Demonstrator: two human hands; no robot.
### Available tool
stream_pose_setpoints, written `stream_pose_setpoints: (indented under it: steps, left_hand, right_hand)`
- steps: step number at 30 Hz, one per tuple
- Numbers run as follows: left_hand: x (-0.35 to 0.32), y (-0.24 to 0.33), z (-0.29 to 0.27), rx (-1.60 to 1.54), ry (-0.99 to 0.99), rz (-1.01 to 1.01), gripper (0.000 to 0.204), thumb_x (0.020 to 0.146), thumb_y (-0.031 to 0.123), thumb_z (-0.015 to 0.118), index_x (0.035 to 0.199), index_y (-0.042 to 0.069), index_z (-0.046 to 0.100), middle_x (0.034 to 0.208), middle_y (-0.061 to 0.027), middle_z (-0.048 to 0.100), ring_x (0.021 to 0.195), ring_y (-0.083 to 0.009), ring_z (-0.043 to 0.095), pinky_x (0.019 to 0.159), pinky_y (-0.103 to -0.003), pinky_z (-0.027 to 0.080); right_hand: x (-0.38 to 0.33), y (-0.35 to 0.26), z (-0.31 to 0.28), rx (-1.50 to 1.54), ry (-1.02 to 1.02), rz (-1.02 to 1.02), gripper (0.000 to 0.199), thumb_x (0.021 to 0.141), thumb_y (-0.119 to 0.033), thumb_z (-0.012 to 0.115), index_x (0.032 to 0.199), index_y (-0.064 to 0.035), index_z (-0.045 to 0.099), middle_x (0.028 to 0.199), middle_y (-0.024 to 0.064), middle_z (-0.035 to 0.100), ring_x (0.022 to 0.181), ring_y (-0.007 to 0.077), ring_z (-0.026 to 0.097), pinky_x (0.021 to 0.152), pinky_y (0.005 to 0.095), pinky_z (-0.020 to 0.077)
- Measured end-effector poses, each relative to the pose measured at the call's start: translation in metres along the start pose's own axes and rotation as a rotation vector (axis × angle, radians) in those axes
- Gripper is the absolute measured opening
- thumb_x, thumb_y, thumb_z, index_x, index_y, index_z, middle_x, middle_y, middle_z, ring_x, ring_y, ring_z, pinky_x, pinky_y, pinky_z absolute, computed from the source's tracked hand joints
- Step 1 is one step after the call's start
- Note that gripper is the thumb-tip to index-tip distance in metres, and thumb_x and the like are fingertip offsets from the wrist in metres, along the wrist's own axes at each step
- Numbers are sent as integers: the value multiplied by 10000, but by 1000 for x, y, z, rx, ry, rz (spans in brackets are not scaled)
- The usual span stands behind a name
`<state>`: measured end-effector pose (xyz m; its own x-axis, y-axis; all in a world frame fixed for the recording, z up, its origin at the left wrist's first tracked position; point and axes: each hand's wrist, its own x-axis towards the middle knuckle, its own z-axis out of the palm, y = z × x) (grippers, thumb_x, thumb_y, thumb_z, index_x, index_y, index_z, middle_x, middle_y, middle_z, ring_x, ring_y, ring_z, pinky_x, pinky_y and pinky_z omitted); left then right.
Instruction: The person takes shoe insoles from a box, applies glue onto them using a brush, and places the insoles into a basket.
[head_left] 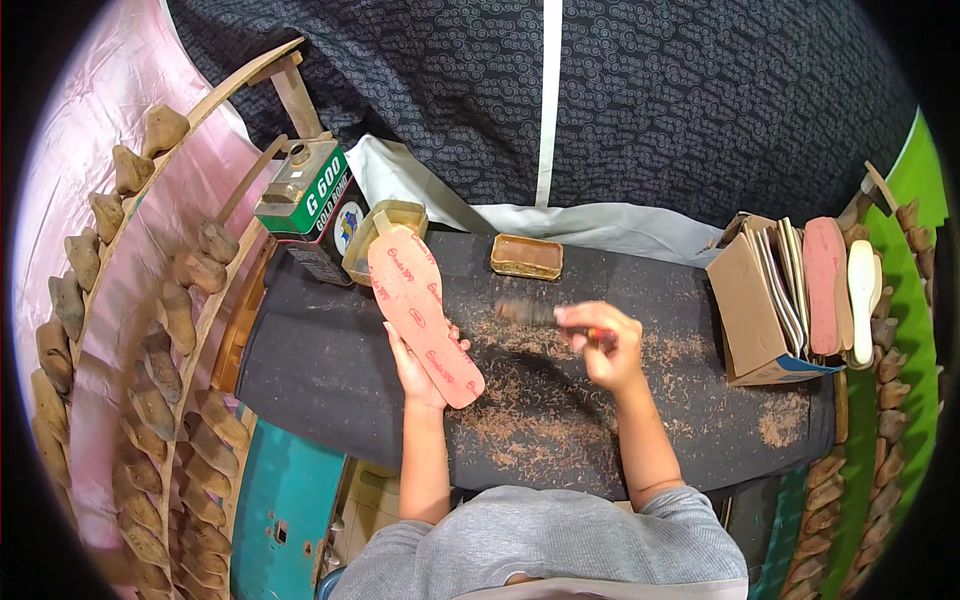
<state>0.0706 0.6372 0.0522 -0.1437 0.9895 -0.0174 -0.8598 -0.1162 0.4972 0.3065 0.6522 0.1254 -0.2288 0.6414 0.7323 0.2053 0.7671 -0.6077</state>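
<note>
My left hand (415, 368) is closed around a pink insole (420, 315) with red printing on its upward face, holding it tilted above the dark table. Its toe end points away from me, near a yellowish open container (408, 215). My right hand (608, 345) grips a small tool, apparently a brush (530, 312), whose dark end points left toward the insole but stays apart from it. Motion blurs that end, and a bit of red shows by the fingers. Beyond it sits a shallow rectangular tub (527, 256) with brown contents.
Brown shavings (530, 425) litter the dark tablecloth (320, 350). A green and black metal can (315, 205) stands at the far left. On the right, a cardboard box (755, 300) holds several insoles (824, 285). Racks of wooden shoe lasts (178, 315) flank both sides.
</note>
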Motion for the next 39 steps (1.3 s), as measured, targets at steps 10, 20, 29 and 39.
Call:
stream_pose_setpoints:
  steps: [10,20,29,39]
  left_hand:
    - [8,-13,6,7,54,-59,672,903,669,281,1165,86,489,827,-76,537,718,-213,519,634,-402,475]
    - [9,-18,6,22,79,-103,700,905,671,262,1169,64,489,835,-82,556,712,-197,552,634,-372,505]
    - [10,-19,5,18,52,-122,711,900,680,261,1178,65,486,846,-84,549,736,-204,538,635,-382,490]
    - [3,-19,15,39,-28,-203,725,898,687,254,1148,56,509,815,-87,562,702,-183,549,638,-351,496]
  right_hand:
    - [32,99,31,-220,134,162,278,749,147,544,971,-6,612,935,133,654,805,201,691,700,282,543]
    - [31,131,46,-224,17,257,280,736,161,514,957,2,582,877,146,644,837,225,689,708,305,546]
    - [26,122,36,-183,134,224,310,747,165,514,994,0,605,977,144,646,837,218,687,707,293,552]
    - [40,38,24,-165,244,-22,320,705,140,599,983,-14,637,986,141,663,853,224,676,709,294,559]
